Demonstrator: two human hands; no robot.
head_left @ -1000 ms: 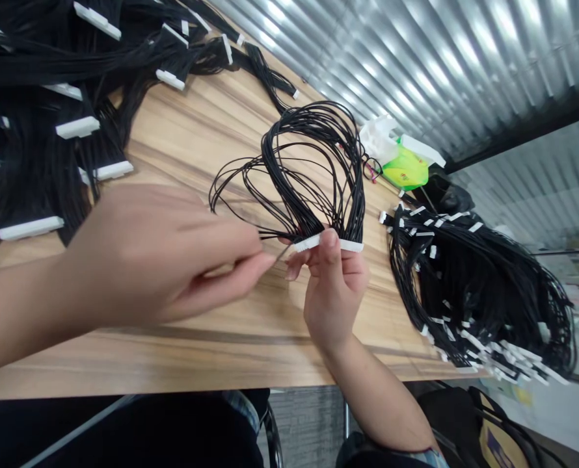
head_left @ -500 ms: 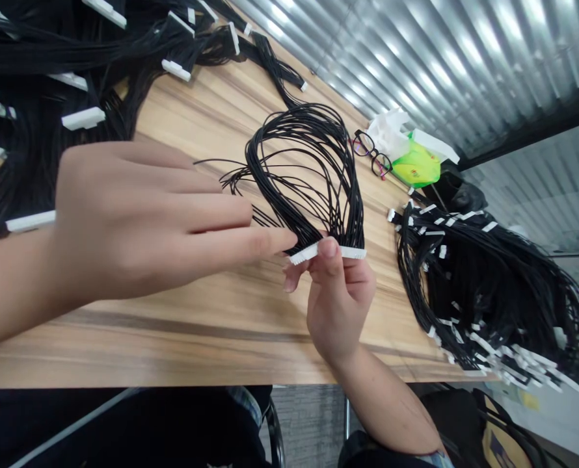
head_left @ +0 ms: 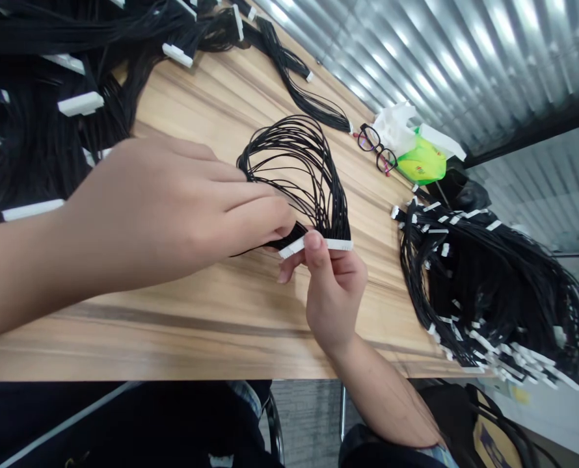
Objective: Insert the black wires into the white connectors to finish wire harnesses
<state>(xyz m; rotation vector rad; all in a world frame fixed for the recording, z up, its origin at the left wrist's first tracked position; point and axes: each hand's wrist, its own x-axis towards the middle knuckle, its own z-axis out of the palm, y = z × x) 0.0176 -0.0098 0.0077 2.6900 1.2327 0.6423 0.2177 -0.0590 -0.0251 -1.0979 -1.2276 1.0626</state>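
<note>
My right hand (head_left: 333, 292) pinches a white multi-pin connector strip (head_left: 319, 244) between thumb and fingers. A looped bundle of thin black wires (head_left: 289, 153) rises from that strip and arches over the table. My left hand (head_left: 172, 208) lies over the bundle's left side, its fingers closed on black wires (head_left: 289, 235) right beside the strip. Those fingers hide part of the strip and the wire ends.
Large heaps of black wire harnesses with white connectors lie at the left (head_left: 40, 78) and right (head_left: 489, 292) of the wooden table (head_left: 196, 325). Glasses (head_left: 376, 148) and a green packet (head_left: 422, 162) sit by a corrugated metal wall (head_left: 465, 58).
My left hand has closed from spread fingers onto the wires beside the connector, gathering the loose strands. My right hand still holds the strip. The view has shifted slightly.
</note>
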